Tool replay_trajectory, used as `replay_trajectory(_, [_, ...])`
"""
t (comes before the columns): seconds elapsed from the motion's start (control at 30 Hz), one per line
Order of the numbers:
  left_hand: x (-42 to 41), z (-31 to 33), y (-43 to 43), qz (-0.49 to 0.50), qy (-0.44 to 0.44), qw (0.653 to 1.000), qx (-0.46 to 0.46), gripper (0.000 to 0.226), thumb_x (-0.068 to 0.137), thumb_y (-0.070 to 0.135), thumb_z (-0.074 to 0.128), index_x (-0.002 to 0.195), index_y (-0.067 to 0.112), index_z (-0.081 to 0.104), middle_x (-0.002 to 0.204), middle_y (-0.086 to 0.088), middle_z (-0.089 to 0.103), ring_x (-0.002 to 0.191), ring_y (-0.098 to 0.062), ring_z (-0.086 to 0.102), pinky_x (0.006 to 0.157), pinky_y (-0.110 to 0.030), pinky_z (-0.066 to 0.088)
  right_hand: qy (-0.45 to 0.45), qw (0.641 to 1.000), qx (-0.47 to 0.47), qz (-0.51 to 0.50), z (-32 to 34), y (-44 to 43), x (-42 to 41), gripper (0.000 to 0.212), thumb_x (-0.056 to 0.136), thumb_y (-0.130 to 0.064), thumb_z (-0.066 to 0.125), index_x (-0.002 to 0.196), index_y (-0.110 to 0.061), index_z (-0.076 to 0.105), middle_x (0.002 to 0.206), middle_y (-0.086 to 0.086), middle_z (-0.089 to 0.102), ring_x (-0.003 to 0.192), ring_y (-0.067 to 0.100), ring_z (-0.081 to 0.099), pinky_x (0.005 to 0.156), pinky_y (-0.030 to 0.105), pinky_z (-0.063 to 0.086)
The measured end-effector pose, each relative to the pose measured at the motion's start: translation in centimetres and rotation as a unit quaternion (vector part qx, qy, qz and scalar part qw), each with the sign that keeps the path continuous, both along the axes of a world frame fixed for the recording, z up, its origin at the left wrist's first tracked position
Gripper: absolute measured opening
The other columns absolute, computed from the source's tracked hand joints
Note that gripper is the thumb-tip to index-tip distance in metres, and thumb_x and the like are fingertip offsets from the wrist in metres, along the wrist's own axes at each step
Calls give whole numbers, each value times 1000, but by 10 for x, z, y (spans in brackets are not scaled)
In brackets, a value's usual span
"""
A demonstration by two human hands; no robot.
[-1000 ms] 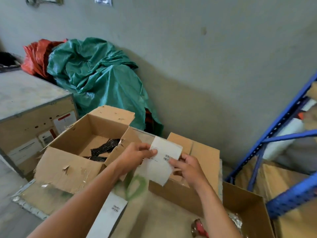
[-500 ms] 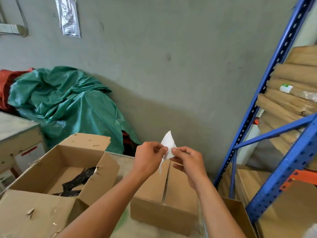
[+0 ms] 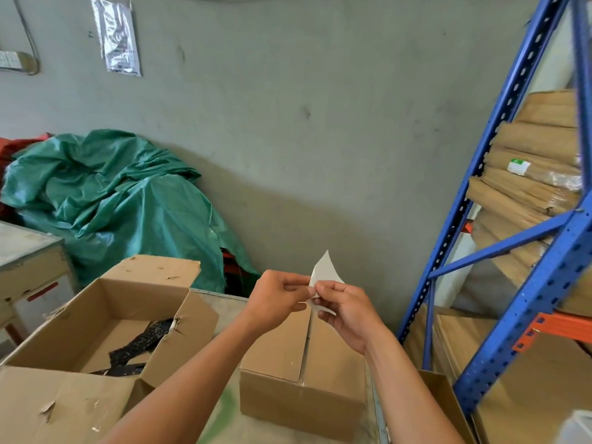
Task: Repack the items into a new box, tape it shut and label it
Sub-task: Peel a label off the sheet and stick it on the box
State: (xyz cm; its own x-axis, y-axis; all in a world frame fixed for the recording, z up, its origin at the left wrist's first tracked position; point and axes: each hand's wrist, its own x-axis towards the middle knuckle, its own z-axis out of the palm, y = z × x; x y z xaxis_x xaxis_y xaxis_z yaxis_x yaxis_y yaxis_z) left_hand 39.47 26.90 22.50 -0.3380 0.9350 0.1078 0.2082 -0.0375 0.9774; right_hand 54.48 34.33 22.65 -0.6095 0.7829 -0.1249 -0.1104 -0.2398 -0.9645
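Above the closed new box on the table, my left grip and right grip pinch the white label between thumbs and forefingers at its lower edge, with the other fingers loosely curled. A second back the label faces me flat, barcode showing, spread between both grips. Now it stands edge-on and curls up to a point, and my fingertips meet at one corner, much as they do half a second back. I read that as picking the backing away from the sticker, though no split layer is plain to see. The label hangs clear of the box, just over its centre seam. Whether that seam carries tape I cannot tell. At left the torn old box sits open with black items lying inside. By my judgement the labelling is under way, but the sticker is not yet on the cardboard.
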Motion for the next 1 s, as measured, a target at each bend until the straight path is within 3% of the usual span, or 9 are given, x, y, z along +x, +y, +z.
replay_trajectory(0.13, [2, -2, 1, -11, 15, 1000, -9, 29, 92, 24, 74, 121, 18, 74, 97, 0, 80, 95, -12, 76, 87, -40, 62, -17, 1000, 22, -10, -3, -1, 3, 11, 97, -9, 66, 96, -3, 75, 86, 7, 71, 76, 13, 66, 65, 25, 51])
replay_trajectory(0.23, [4, 1, 1, -13, 24, 999, -16, 22, 91, 29, 75, 111, 18, 78, 90, 0, 80, 91, -13, 76, 86, -41, 63, -30, 998, 52, -2, -4, -1, 6, 13, 95, -12, 69, 98, -1, 76, 87, 7, 72, 77, 12, 66, 67, 25, 51])
replay_trajectory(0.37, [6, 6, 0, -38, -18, 999, -31, 14, 93, 15, 73, 103, 9, 80, 68, 5, 71, 66, -6, 66, 89, -39, 61, -24, 998, 51, 0, -9, 3, 12, 14, 97, -6, 65, 101, 3, 75, 87, 7, 73, 75, 12, 65, 65, 23, 51])
replay_trajectory(0.47, [9, 9, 0, -34, -17, 998, -43, 15, 93, 6, 67, 98, 4, 80, 65, -1, 68, 63, -9, 62, 87, -42, 60, -26, 998, 55, -2, -10, 4, 15, 13, 96, -5, 66, 100, 3, 75, 87, 5, 73, 73, 11, 65, 65, 24, 51])
replay_trajectory(0.63, [14, 12, 2, 36, 39, 997, -63, 40, 86, 3, 61, 49, 18, 67, 49, 8, 53, 49, -8, 52, 77, -47, 64, -75, 993, 76, -43, -13, 5, 17, 13, 98, -7, 62, 96, -3, 74, 91, 6, 70, 77, 13, 62, 65, 27, 52])
replay_trajectory(0.73, [8, 8, 4, 58, 28, 996, -68, 23, 87, 4, 64, 68, 10, 75, 53, 10, 61, 51, -10, 62, 74, -45, 65, -121, 984, 101, -85, -13, 8, 19, 16, 99, -12, 58, 97, -2, 71, 95, 7, 67, 83, 16, 61, 67, 29, 54])
replay_trajectory(0.8, [9, 5, 2, 52, 13, 996, -72, 13, 87, 1, 64, 87, 4, 77, 67, 2, 67, 58, -13, 65, 73, -45, 65, -142, 977, 127, -97, -13, 8, 19, 18, 98, -17, 60, 96, -2, 70, 96, 8, 69, 85, 18, 64, 68, 30, 54])
replay_trajectory(0.9, [11, 7, -2, 43, 5, 997, -64, 21, 86, -4, 63, 101, 8, 72, 70, -4, 69, 63, -13, 68, 72, -45, 65, -172, 963, 184, -97, -16, 5, 13, 21, 95, -25, 69, 95, -4, 68, 94, 11, 74, 82, 20, 68, 67, 33, 56])
replay_trajectory(1.0, [6, 12, -6, 19, -15, 998, -59, 39, 85, -10, 63, 114, 16, 61, 70, -15, 65, 68, -23, 66, 69, -42, 64, -172, 957, 187, -140, -22, 7, 13, 15, 93, -20, 71, 91, -5, 67, 86, 11, 75, 77, 21, 69, 65, 35, 57])
